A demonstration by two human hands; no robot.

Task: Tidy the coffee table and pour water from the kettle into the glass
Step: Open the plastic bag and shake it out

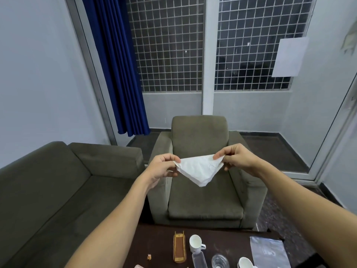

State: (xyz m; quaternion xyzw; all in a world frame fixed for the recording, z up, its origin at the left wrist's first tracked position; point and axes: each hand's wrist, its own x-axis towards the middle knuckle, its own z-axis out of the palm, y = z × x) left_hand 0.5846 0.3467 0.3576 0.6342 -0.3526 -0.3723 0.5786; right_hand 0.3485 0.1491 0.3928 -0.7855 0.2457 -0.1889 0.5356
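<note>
Between my left hand (pixel 164 167) and right hand (pixel 234 158), each pinching a corner, the folded tissue (pixel 200 169) hangs taut; pulling harder could tear it, with the glass (pixel 220 261) far below my grip.

We see a soft, creased white paper napkin (pixel 200 169), matt. The armchair (pixel 201 171) and sofa (pixel 58 182) wear coarse matt olive cloth. The coffee table (pixel 158 240) looks dark, slightly glossy wood; on it are glazed white cups (pixel 195 243), a clear glass (pixel 219 260) and a shiny plastic bag (pixel 267 252).
</note>
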